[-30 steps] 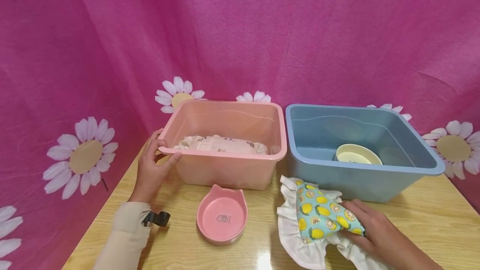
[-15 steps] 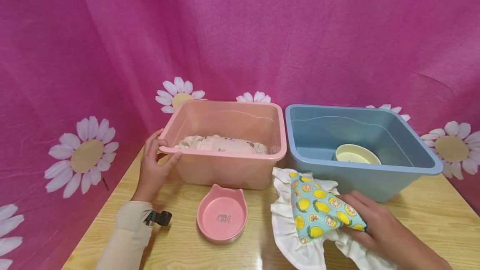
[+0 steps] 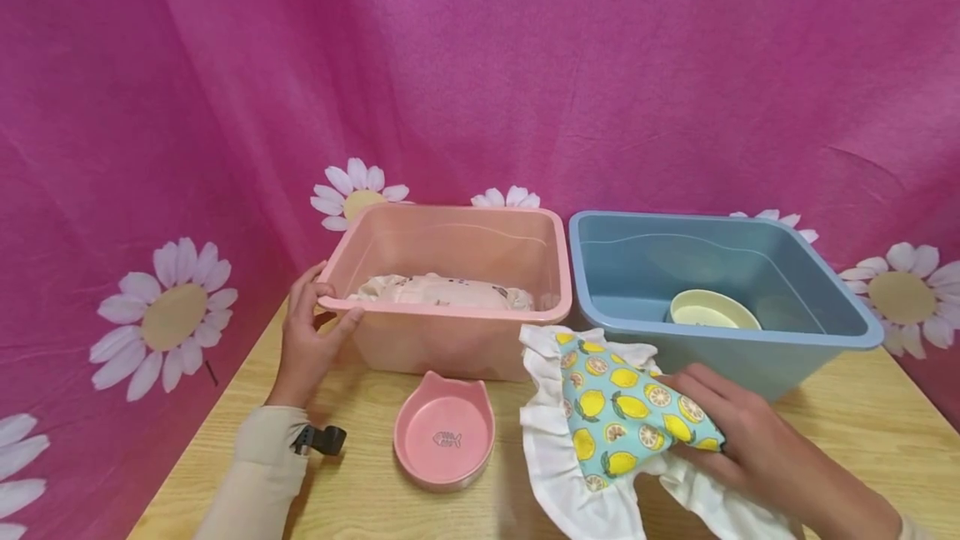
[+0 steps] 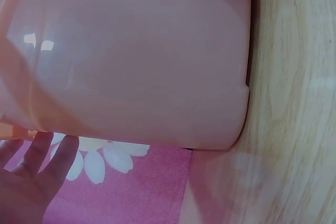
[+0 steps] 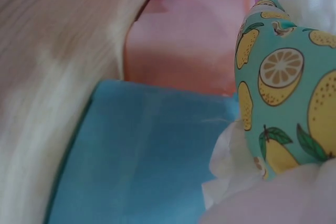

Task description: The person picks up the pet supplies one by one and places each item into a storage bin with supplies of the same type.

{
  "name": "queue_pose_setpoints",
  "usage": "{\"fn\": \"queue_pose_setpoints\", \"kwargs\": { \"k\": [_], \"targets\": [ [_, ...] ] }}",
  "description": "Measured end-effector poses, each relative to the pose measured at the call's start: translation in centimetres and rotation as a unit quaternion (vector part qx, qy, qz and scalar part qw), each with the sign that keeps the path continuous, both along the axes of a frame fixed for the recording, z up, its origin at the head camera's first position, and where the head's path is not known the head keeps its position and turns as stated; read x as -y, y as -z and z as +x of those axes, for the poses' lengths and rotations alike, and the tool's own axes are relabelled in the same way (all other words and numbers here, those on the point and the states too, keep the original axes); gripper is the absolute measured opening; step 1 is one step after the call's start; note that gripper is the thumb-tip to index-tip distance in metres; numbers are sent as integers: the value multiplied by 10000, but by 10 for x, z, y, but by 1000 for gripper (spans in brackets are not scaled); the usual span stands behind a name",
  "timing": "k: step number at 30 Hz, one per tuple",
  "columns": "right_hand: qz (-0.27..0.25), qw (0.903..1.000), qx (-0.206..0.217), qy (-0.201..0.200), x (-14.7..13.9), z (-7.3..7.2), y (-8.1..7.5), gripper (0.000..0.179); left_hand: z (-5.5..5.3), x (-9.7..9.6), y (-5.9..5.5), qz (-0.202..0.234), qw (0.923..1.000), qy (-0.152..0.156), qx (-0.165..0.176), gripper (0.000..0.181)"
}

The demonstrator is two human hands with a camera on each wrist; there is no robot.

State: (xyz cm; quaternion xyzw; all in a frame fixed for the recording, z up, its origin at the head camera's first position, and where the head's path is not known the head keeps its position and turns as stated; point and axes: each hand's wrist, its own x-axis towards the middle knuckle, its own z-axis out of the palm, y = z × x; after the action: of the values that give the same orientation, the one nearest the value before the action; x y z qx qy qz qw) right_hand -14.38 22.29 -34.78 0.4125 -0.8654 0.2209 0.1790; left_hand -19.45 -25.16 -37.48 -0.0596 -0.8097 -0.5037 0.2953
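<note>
In the head view my right hand (image 3: 738,440) pinches a lemon-print cloth (image 3: 622,407) with white ruffled edges, in front of the gap between the two tubs. In the right wrist view the same ruffled cloth (image 5: 283,87) fills the right side. My left hand (image 3: 307,340) holds the front left corner of the pink tub (image 3: 450,336), fingers over the side rim and thumb at the front. A pale printed cloth (image 3: 442,292) with gathered ends lies inside that tub. The blue tub (image 3: 720,348) stands to its right, with a cream bowl (image 3: 712,309) inside.
A pink cat-eared bowl (image 3: 444,440) with a fishbone print sits on the wooden table (image 3: 360,490) in front of the pink tub. Behind the tubs hangs a magenta curtain (image 3: 480,73) with daisies. A strap with a black piece (image 3: 322,440) is on the left wrist.
My right hand has carried the lemon-print cloth leftward and slightly up, from in front of the blue tub toward the pink one. The left hand stays at the pink tub's corner.
</note>
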Motion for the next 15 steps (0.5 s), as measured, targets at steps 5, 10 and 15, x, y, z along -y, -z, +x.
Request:
{"fn": "queue_pose_setpoints", "kwargs": {
  "k": [5, 10, 15],
  "targets": [
    [-185, 9976, -466, -476, 7, -6, -9, 49, 0, -1, 1, 43, 10000, -20, -22, 36],
    [-126, 9963, -672, -527, 12, -9, -19, 52, 0, -1, 1, 236, 9996, 108, -81, 34],
    [-115, 9945, -886, -541, 14, -13, -24, 54, -1, -2, 1, 283, 9994, 172, -131, 34]
  ]
}}
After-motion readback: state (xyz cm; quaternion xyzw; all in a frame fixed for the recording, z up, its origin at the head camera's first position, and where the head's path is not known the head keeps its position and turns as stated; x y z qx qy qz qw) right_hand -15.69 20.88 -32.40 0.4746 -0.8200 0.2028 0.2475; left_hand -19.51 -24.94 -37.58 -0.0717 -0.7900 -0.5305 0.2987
